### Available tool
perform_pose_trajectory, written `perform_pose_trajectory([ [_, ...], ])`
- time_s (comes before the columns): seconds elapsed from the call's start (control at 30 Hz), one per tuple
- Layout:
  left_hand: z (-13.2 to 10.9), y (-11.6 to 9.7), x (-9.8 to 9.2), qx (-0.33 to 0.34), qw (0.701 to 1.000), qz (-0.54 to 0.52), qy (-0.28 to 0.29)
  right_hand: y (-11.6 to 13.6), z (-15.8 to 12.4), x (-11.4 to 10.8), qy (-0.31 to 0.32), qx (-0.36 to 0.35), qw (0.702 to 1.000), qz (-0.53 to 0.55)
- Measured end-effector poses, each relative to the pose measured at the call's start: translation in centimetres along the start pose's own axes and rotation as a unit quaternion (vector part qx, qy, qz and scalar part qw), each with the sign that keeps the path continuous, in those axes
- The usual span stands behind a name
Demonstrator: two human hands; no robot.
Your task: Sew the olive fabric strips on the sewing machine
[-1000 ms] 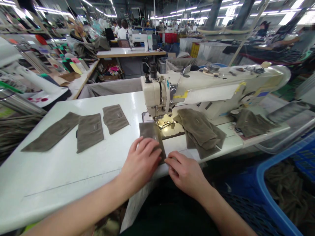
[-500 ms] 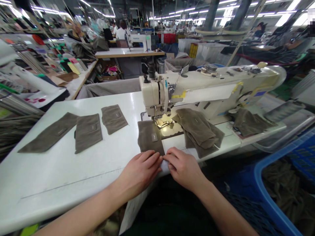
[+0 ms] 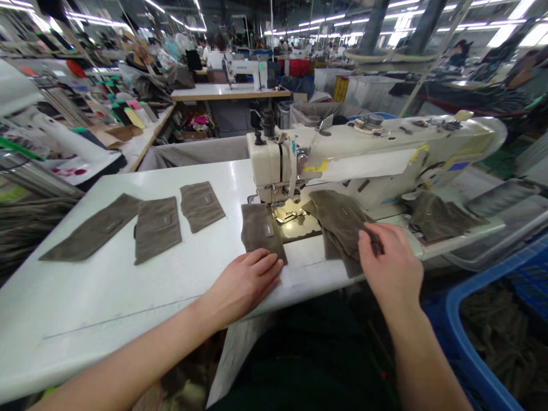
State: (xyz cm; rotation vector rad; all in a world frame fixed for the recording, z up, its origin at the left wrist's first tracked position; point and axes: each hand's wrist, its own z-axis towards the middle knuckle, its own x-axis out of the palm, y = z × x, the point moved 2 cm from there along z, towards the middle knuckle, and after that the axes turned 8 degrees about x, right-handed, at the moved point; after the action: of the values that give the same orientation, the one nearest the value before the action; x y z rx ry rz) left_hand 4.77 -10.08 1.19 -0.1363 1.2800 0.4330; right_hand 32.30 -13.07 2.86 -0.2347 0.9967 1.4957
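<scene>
My left hand [image 3: 250, 278] rests on the near end of a brown-grey fabric piece [image 3: 258, 224] with a small label, its fingers laid over the cloth. The far end of that piece is beside the presser foot of the sewing machine [image 3: 282, 171]. To the right, my right hand [image 3: 391, 260] pinches the edge of a fabric piece [image 3: 342, 220] on top of a loose pile of similar labelled ones. Its thumb and forefinger are closed on the cloth, and the other fingers are partly hidden.
Three labelled fabric pieces, the nearest to the machine being one fabric piece [image 3: 201, 206], lie on the left of the white table [image 3: 192, 268]. More cloth [image 3: 440, 214] is bunched by the machine's right end. A blue basket [image 3: 458, 319] holding fabric stands at my right.
My right hand has left the near edge of the piece by the needle and moved right to the pile, where it grips cloth. My left hand has stayed on its piece.
</scene>
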Motion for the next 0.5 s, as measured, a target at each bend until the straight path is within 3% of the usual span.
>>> perform_pose_trajectory([
  [0.13,0.3,0.4,0.1,-0.006,1.000,-0.004,0.014,-2.7,1.5,0.0,0.101,0.115,0.984,-0.096],
  [0.3,0.4,1.0,0.3,-0.014,1.000,0.000,0.012,-4.2,2.1,1.2,0.195,0.195,0.961,-0.033],
  [0.4,0.5,1.4,0.4,-0.014,1.000,0.001,0.007,-4.2,2.5,1.7,0.170,0.183,0.967,0.043],
  [0.5,0.7,1.9,0.4,-0.014,1.000,-0.002,0.001,-3.3,2.8,1.3,0.076,0.120,0.984,0.106],
])
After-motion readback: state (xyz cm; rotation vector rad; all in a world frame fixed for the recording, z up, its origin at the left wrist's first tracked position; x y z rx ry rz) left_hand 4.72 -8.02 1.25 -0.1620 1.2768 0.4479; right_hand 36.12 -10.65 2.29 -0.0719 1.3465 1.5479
